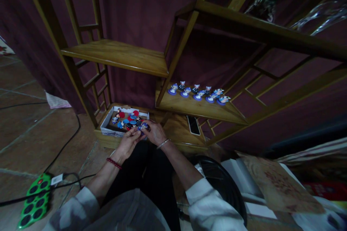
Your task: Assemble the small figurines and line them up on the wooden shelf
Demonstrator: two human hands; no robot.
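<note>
Between the fingers of both hands is a small purple-haired figurine (143,126), held over the front right corner of a box. My left hand (130,143) pinches it from the left and below. From the right, my right hand (155,133) closes its fingers on the same piece. The shallow white cardboard box (106,124) holds several more figurines and red and blue round bases, lying jumbled. On the wooden shelf (176,103) up to the right, several figurines (199,95) stand upright in two rough rows, many on purple bases.
A black-screened phone (193,125) lies on the lower board, right of my hands. An upper shelf (116,56) juts out above the box. A green power strip (35,200) with cables lies on the floor at left. A black round stool (222,184) stands at lower right.
</note>
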